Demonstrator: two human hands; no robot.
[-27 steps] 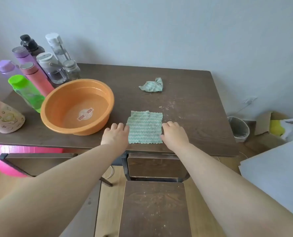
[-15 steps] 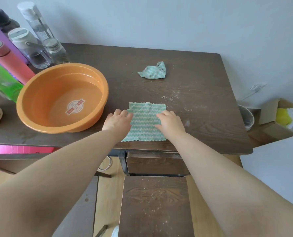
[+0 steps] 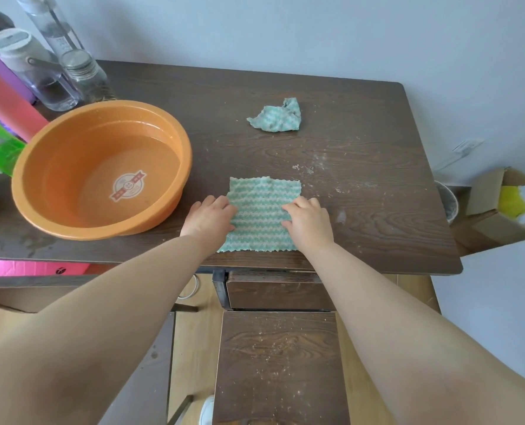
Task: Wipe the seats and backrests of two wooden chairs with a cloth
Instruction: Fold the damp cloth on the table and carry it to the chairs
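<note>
Slid inward, left hand (image 3: 209, 217) and right hand (image 3: 308, 220) on green cloth (image 3: 262, 210) right of orange basin (image 3: 150, 223), fingers (image 3: 221, 202) flat pressing it, basin sticker (image 3: 128, 188) writing unreadable.

the round orange plastic basin (image 3: 55, 167) holding water fills the left of the dark brown wooden table (image 3: 362, 210). behind and left of the basin, a cluster of tall plastic and glass bottles (image 3: 55, 72) walls that corner. right of the basin the table is open to passage, bar a flat green zigzag cloth (image 3: 264, 210) near it and a crumpled green cloth (image 3: 276, 118) farther back-right.
</note>
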